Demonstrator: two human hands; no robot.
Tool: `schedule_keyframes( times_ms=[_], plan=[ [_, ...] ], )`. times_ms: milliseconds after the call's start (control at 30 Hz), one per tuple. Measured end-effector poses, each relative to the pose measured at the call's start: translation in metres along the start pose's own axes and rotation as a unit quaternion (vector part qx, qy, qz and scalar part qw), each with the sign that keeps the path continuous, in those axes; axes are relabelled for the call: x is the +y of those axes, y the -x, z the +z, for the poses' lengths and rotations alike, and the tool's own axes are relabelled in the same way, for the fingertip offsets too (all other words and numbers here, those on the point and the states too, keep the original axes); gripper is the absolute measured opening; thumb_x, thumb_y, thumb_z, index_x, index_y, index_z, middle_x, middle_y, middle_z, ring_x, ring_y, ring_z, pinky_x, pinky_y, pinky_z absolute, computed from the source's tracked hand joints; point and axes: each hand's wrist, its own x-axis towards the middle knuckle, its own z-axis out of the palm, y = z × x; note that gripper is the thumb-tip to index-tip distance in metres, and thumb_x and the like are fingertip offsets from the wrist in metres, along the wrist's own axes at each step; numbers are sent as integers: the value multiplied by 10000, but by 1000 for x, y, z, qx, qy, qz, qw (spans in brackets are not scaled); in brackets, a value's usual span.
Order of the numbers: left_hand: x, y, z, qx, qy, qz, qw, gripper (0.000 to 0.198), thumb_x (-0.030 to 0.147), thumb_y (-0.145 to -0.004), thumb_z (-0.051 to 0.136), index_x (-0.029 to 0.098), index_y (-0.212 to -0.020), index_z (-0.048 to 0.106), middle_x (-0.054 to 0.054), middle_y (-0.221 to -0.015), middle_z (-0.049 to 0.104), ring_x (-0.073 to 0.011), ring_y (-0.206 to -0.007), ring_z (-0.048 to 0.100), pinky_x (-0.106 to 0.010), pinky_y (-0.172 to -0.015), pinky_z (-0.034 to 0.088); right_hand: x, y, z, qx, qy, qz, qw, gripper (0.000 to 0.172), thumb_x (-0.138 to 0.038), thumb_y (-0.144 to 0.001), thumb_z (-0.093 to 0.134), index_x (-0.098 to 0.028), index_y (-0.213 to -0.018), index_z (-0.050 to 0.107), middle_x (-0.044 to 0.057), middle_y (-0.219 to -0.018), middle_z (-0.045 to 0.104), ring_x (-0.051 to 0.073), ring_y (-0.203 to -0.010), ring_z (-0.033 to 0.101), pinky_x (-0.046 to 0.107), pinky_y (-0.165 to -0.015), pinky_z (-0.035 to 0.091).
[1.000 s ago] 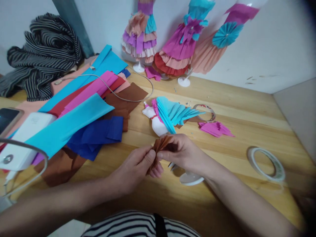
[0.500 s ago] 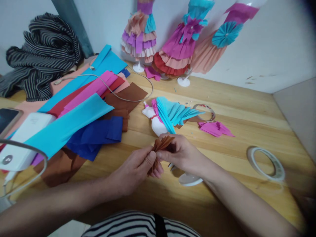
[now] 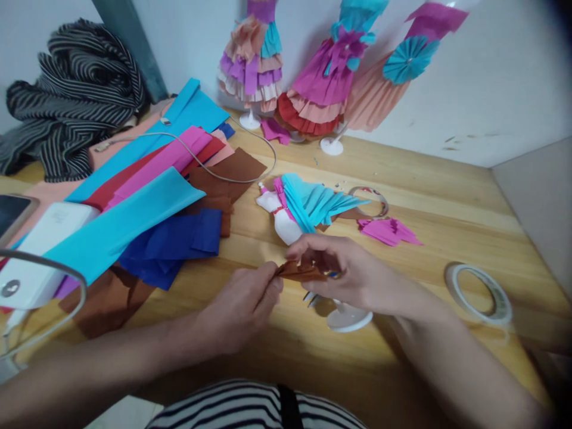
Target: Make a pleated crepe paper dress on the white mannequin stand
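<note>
Between my hands stretches a piece of pleated brown crepe paper (image 3: 300, 272), pinched narrow at its left end. My left hand (image 3: 252, 301) is closed on that narrow end with thumb and fingers. Around the right end curl the fingers of my right hand (image 3: 353, 271), the thumb below the paper. Just beyond the hands lies a small white dress form (image 3: 286, 227), tipped over and wrapped in pleated turquoise crepe paper (image 3: 313, 199). A white round stand base (image 3: 349, 319) shows under my right hand. Beside it are metal tips (image 3: 309, 298), mostly hidden.
Coloured paper sheets (image 3: 129, 217) pile up at left, with a white power bank (image 3: 49, 250), a cable (image 3: 192, 155) and a phone (image 3: 15, 211). Three dressed forms (image 3: 330, 77) stand along the wall. Tape rolls (image 3: 478, 295) and a pink scrap (image 3: 388, 231) lie at right.
My right hand has shifted slightly right and its fingers have loosened. The brown paper, fanned upright before, now lies flatter and more sideways between my hands.
</note>
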Motion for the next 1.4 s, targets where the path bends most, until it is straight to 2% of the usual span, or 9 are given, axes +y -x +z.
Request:
schedule_keyframes(
  times_ms=[133, 367, 600, 767, 900, 1000, 1067, 1233, 1400],
  plan=[
    [1, 0, 0, 18, -218, -18, 976, 229, 221, -927, 295, 161, -849, 501, -29, -657, 599, -151, -550, 535, -265, -519, 347, -13, 11, -4, -6, 57, -26, 998, 424, -283, -793, 633, -186, -1189, 519, 103, -1121, 601, 175, -863, 626, 282, -661, 533],
    [-7, 0, 8, 97, -414, 41, 904, 197, 89, -848, 364, 150, -768, 534, -58, -613, 583, -193, -549, 564, -276, -465, 314, -17, 10, 29, 100, 54, -7, 994, 267, -183, -774, 580, -191, -1034, 523, 72, -987, 626, 181, -891, 635, 287, -705, 529],
    [-2, 3, 5, 83, -432, 34, 898, 229, 79, -861, 340, 152, -750, 526, -69, -624, 570, -194, -595, 575, -262, -491, 356, -7, -2, 33, 129, -29, 48, 990, 66, -215, -687, 561, -188, -741, 535, 15, -661, 607, 114, -556, 533, 231, -493, 436],
    [-1, 1, 5, 64, -449, 43, 890, 242, 50, -835, 329, 161, -733, 518, -68, -614, 580, -204, -565, 587, -272, -472, 396, -6, -5, 32, 150, -78, 65, 983, 69, -238, -643, 568, -200, -638, 510, -1, -569, 576, 111, -494, 507, 229, -443, 390],
    [4, 0, 3, 16, -423, 13, 906, 224, 78, -859, 327, 144, -807, 534, -92, -658, 629, -225, -600, 629, -300, -502, 452, -9, -3, 28, 192, -15, 27, 981, 64, -209, -667, 565, -197, -615, 529, -10, -542, 534, 112, -487, 485, 240, -447, 377],
    [11, 0, -1, -16, -363, -22, 931, 210, 110, -888, 322, 132, -859, 529, -108, -693, 657, -241, -616, 646, -321, -525, 459, -13, 3, 19, 229, 66, -40, 970, 66, -188, -734, 566, -191, -669, 554, 17, -616, 581, 138, -571, 537, 263, -508, 422],
    [15, 0, -5, -33, -331, -41, 942, 217, 133, -908, 311, 129, -877, 525, -108, -701, 665, -240, -612, 646, -317, -533, 441, -17, 8, 12, 199, 115, -91, 969, 43, -195, -774, 583, -187, -815, 594, 51, -772, 640, 171, -708, 596, 285, -598, 478],
    [16, 1, -7, -39, -289, -65, 954, 259, 184, -934, 285, 124, -892, 533, -102, -704, 667, -227, -599, 635, -294, -521, 380, -20, 14, 9, 76, 280, -123, 949, 625, -257, -710, 734, -236, -1273, 463, 105, -1246, 559, 253, -1039, 577, 365, -817, 504],
    [18, -1, -7, -64, -327, -66, 941, 270, 168, -928, 274, 107, -938, 538, -112, -737, 686, -247, -646, 660, -308, -529, 409, -17, 9, 17, 133, 254, -126, 950, 217, -232, -806, 615, -198, -1015, 568, 82, -1000, 639, 189, -834, 605, 318, -718, 506]
  ],
)
